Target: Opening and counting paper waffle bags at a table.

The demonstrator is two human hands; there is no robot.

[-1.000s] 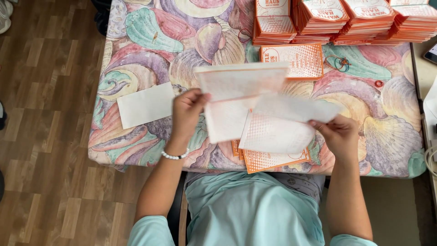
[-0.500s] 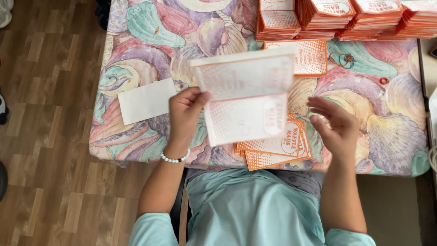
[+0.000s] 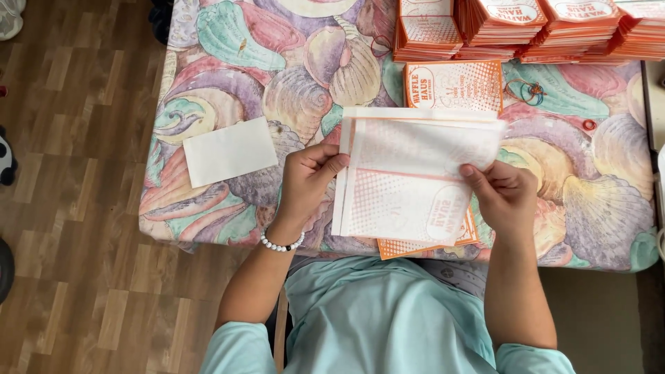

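Right hand (image 3: 504,197) now back gripping paper bag (image 3: 409,180)

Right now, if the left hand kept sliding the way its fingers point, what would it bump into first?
The left hand points toward the person's right, and its fingers already touch the edge of the paper bags held up between both hands. Past those, the right hand lies in line, though depth is hard to judge.

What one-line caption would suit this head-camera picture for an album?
Both hands, left hand and right hand, hold a white-and-orange paper sheet above a shell-patterned tablecloth.
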